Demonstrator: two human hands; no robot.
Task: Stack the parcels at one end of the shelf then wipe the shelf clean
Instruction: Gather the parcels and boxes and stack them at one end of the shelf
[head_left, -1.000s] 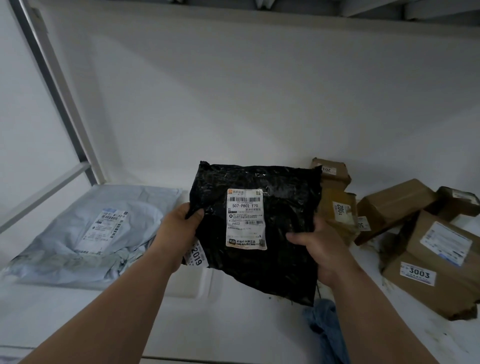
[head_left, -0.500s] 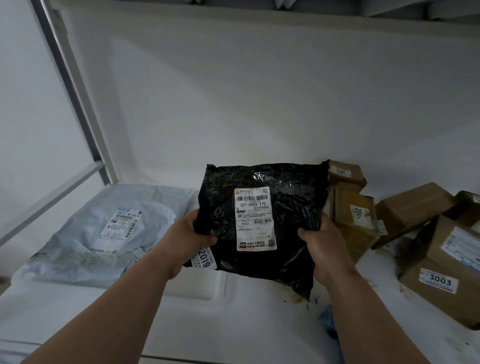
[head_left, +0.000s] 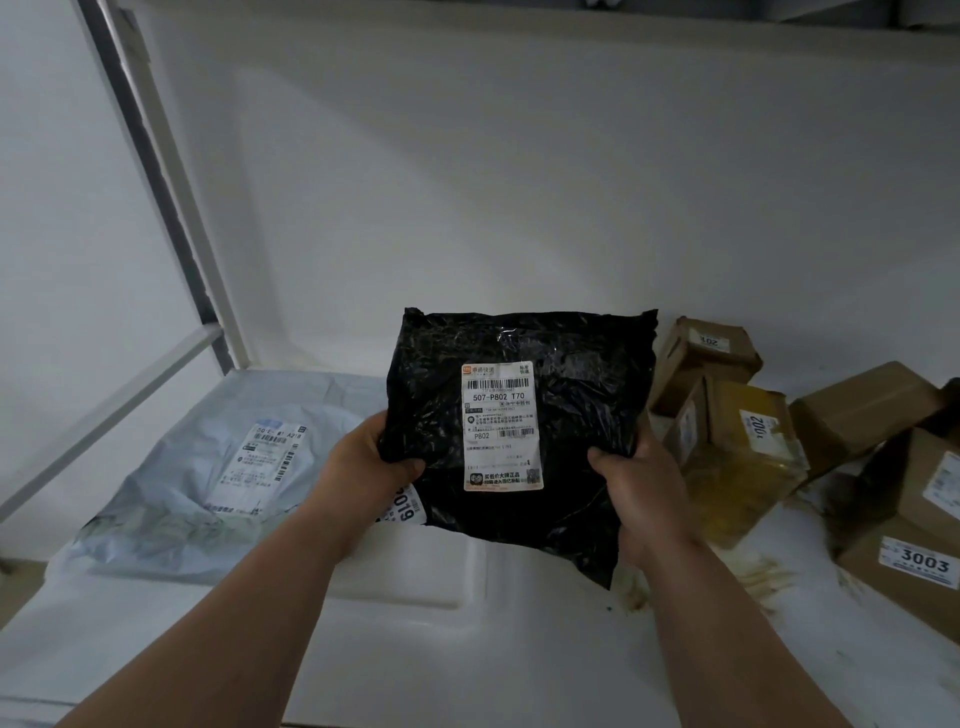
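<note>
The black bag is thin, crinkled plastic with a glossy sheen, and the paper label stuck on its face is white and matt. Left of the black bag, the grey bag is softer-looking plastic, wrinkled and dull. Right of the black bag, the boxes are brown matt cardboard; the nearest box is wrapped in shiny yellowish tape. Under the black bag, the shelf looks smooth, white and faintly glossy, smeared with brownish dirt at its right.

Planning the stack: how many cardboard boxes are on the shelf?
5 visible, all at right: one at the back, a taped one, one behind, one labelled 3003, one above it. More may be off-frame.
</note>
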